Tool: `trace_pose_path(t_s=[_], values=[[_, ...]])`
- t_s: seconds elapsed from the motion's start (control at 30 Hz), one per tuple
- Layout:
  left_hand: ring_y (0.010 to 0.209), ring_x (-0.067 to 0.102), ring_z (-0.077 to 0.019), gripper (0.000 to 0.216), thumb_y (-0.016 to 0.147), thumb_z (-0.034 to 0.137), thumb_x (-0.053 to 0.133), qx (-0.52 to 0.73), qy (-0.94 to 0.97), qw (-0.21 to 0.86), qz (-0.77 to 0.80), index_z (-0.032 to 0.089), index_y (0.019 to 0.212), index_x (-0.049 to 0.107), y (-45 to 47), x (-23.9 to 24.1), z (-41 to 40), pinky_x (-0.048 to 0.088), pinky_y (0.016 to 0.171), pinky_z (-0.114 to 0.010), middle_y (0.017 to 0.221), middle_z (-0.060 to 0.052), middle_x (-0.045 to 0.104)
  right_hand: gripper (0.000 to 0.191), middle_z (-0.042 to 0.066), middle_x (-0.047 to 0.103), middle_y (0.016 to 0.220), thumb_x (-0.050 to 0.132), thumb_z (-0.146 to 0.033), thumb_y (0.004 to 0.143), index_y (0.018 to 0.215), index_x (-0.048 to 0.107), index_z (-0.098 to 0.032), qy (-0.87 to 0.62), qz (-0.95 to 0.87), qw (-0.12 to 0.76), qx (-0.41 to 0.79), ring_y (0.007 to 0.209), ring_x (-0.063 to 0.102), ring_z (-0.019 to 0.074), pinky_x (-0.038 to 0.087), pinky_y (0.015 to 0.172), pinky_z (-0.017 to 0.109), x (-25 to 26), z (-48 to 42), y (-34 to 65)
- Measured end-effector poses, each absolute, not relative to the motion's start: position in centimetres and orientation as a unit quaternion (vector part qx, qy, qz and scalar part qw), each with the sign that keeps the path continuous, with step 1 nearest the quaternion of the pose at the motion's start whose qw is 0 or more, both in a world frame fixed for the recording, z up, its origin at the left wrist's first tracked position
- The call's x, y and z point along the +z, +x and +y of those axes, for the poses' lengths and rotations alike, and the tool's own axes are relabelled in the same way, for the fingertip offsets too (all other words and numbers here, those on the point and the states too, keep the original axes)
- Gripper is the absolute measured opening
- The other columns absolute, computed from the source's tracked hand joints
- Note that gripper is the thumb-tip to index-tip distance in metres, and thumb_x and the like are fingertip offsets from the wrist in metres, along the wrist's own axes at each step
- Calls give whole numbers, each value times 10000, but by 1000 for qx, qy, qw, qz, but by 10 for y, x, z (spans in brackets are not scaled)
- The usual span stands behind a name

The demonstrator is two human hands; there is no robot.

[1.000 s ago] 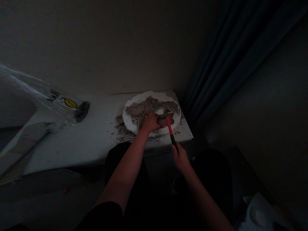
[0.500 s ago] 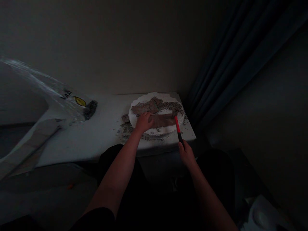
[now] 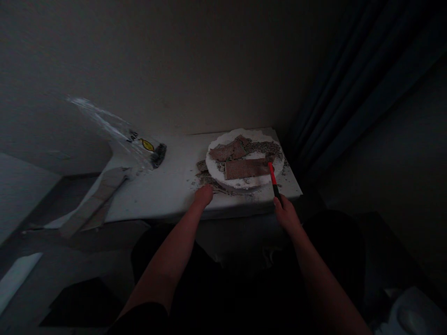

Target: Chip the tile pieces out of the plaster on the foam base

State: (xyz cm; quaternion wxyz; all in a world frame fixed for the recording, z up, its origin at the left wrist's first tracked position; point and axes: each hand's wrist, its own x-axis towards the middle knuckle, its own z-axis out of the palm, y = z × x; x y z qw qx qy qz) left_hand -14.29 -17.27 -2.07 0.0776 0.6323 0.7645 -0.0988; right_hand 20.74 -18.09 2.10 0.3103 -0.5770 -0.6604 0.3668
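Right hand [image 3: 287, 215]: closed round the dark lower grip of a hammer [image 3: 273, 177], at the near right edge of the table [image 3: 167, 186]; red shaft running up and away, head resting on the right rim of the white disc [image 3: 213, 156], just beside the flat slab

Left hand [image 3: 203, 194]: down on the table near the disc's near-left rim, among crumbs; holding nothing visible; whether fingers lie spread or curled cannot be told in the dim light

White disc: round, foam-like, ragged at the edge; set on the far right part of the table, close to the wall

Flat slab [image 3: 246, 168]: brown, rectangular, lying flat across the middle of the disc, long side left to right; right end touching or nearly touching the hammer head

Broken pieces [image 3: 229, 150]: brown, irregular, on the far-left part of the disc, just beyond the slab

Grey rubble [image 3: 264, 148]: fine crumbled matter, heaped on the far right of the disc; more scattered off the disc at its near-left rim

Small fragment [image 3: 201, 165]: brown, on the table just left of the disc

Plastic bag [image 3: 132, 139]: clear, with a yellow mark, lying at the left of the table, well apart from the disc

Curtain [image 3: 349, 83]: dark, hanging at the right
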Motion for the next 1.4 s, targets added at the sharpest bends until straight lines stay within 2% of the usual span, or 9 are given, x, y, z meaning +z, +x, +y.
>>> trace_pose_path(t_s=[0.13, 0.4, 0.57, 0.7, 0.83, 0.93, 1.1, 1.23, 1.4], values=[[1088, 612, -276, 383, 903, 178, 328, -104, 652, 65, 748, 119, 1093, 655, -147, -33, -171, 489, 873, -361, 1163, -183, 637, 477, 140, 695, 947, 380, -463, 928, 1177, 609, -128, -583, -661, 301, 364, 825, 634, 257, 459, 744, 349, 19, -180, 209], [1079, 626, -293, 330, 824, 274, 523, -112, 630, 68, 766, 154, 1097, 664, -147, -23, -154, 515, 876, -368, 1178, -167, 641, 433, 117, 684, 900, 390, -446, 926, 1141, 605, -138, -577, -645, 315, 389, 780, 626, 233, 456, 707, 323, 19, -179, 208], [1061, 651, -288, 369, 782, 178, 539, -119, 619, 102, 770, 132, 1130, 653, -138, -24, -148, 522, 862, -359, 1152, -188, 672, 408, 104, 687, 921, 393, -430, 937, 1154, 598, -152, -565, -648, 322, 395, 823, 635, 226, 457, 736, 315, 16, -178, 210], [1078, 648, -306, 377, 759, 252, 606, -102, 620, 83, 774, 147, 1119, 642, -138, -15, -149, 518, 866, -371, 1153, -202, 677, 388, 102, 693, 912, 397, -414, 947, 1148, 608, -157, -567, -652, 319, 389, 854, 645, 231, 455, 733, 307, 19, -178, 210], [975, 682, -273, 320, 823, 329, 546, -14, 552, 45, 833, 196, 1104, 620, -142, 18, -146, 525, 805, -367, 1097, -165, 710, 367, 108, 702, 927, 403, -400, 955, 1132, 622, -166, -571, -653, 319, 382, 871, 653, 234, 460, 744, 307, 23, -179, 208], [923, 682, -219, 201, 807, 306, 563, 123, 527, 53, 840, 195, 938, 667, -134, 46, -138, 517, 816, -320, 970, -98, 742, 358, 120, 707, 968, 415, -388, 955, 1154, 621, -173, -571, -648, 327, 385, 942, 653, 248, 466, 795, 323, 22, -181, 207], [841, 683, -160, 223, 800, 285, 611, 310, 596, 167, 722, 175, 962, 719, -91, 61, -108, 520, 812, -272, 942, -54, 754, 383, 131, 701, 1057, 420, -390, 953, 1217, 599, -177, -565, -638, 324, 410, 1011, 644, 259, 469, 846, 350, 24, -185, 211], [908, 674, -172, 209, 844, 293, 595, 353, 637, 175, 663, 170, 934, 737, -47, 48, -68, 503, 859, -290, 971, -63, 750, 386, 128, 704, 1035, 417, -394, 952, 1188, 614, -161, -560, -638, 322, 418, 992, 645, 257, 470, 843, 351, 32, -183, 216], [846, 670, -183, 207, 849, 319, 607, 324, 674, 198, 634, 183, 933, 739, -11, 24, -28, 495, 806, -300, 934, -56, 751, 378, 106, 709, 975, 423, -415, 949, 1135, 631, -161, -547, -636, 330, 434, 909, 654, 240, 480, 818, 345, 40, -180, 227]])
